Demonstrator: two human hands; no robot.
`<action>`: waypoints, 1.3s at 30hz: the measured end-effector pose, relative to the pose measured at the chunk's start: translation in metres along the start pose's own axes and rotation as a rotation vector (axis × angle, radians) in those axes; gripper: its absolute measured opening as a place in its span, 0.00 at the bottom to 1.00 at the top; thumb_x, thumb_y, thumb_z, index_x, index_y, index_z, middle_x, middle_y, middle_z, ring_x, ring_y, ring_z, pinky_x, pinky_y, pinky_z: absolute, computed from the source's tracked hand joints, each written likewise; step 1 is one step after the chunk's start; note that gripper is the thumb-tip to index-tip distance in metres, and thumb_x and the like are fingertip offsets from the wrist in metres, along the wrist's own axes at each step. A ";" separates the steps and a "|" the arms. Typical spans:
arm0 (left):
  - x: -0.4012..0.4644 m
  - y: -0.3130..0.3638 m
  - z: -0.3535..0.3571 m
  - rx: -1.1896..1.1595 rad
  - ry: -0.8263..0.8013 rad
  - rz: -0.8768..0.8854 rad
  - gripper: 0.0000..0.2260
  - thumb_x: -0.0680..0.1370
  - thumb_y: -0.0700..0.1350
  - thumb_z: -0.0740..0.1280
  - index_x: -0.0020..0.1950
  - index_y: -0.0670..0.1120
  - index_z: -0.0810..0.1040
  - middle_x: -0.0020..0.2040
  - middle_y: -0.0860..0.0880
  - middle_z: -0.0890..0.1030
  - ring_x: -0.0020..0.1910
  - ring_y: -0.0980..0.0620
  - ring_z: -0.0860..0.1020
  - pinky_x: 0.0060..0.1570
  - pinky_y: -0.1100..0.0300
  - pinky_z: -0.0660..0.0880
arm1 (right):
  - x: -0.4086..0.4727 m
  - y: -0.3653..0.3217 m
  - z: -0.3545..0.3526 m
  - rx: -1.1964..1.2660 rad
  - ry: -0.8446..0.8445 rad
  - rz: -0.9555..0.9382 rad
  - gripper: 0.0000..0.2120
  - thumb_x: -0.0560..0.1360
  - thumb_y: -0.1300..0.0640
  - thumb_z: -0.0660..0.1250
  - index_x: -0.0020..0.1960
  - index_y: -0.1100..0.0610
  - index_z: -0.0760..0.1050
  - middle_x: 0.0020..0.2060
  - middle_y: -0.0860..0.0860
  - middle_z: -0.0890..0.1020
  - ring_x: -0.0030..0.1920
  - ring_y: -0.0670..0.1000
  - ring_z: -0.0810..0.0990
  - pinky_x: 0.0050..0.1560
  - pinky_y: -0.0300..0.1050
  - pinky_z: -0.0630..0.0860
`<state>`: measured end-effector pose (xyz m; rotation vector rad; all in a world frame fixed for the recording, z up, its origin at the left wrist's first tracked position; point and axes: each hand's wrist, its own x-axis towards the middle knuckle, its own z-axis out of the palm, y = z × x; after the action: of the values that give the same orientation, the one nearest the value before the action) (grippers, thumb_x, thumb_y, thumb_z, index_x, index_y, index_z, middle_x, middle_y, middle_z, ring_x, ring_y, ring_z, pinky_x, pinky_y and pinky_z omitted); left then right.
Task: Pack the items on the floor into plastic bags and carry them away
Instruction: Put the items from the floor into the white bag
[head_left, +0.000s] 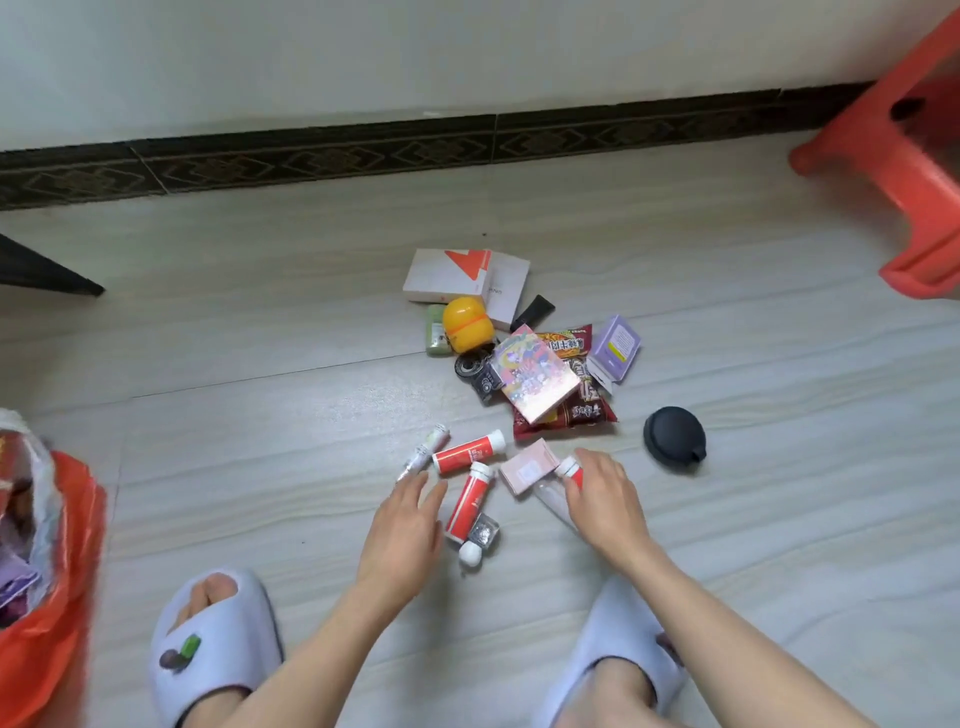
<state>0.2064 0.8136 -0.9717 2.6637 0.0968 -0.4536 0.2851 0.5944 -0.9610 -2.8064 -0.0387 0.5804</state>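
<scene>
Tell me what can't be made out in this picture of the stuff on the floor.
All in the head view:
- Red-and-white tube: mostly hidden under the right hand.
- Orange plastic bag: cut off by the left edge, contents blurred.
- Dark red snack packet: largely covered by the colourful flat box.
- Labels on the tubes: too small to read.

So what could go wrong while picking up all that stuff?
The right hand grips one red-and-white tube that lies partly on a pink box; lifting it may nudge the box. The left hand hovers open by two more red-and-white tubes, which are round and could roll away. The orange plastic bag sits far off to the left, so small things might drop on the way over.
</scene>
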 end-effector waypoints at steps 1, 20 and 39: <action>0.012 -0.003 0.008 0.007 0.003 0.005 0.23 0.71 0.36 0.64 0.67 0.43 0.70 0.69 0.39 0.68 0.67 0.39 0.68 0.62 0.47 0.69 | 0.006 0.008 0.009 0.007 0.000 0.039 0.21 0.78 0.55 0.58 0.69 0.60 0.64 0.64 0.58 0.71 0.64 0.59 0.68 0.62 0.50 0.64; 0.063 -0.012 0.000 0.030 0.091 -0.068 0.18 0.76 0.41 0.62 0.66 0.44 0.71 0.55 0.42 0.76 0.55 0.42 0.70 0.52 0.53 0.65 | 0.009 0.007 0.026 0.217 0.202 0.092 0.15 0.75 0.63 0.63 0.60 0.67 0.71 0.50 0.64 0.74 0.52 0.64 0.72 0.53 0.55 0.68; -0.123 -0.243 -0.242 0.154 0.414 -0.390 0.12 0.76 0.47 0.64 0.55 0.41 0.72 0.53 0.42 0.74 0.54 0.43 0.72 0.54 0.51 0.69 | -0.067 -0.386 0.015 0.750 -0.307 -0.405 0.08 0.76 0.52 0.61 0.45 0.56 0.72 0.34 0.49 0.72 0.33 0.49 0.70 0.34 0.42 0.68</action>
<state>0.1295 1.1376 -0.8235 2.8539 0.7415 -0.0153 0.2289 0.9638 -0.8438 -1.9002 -0.3598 0.7263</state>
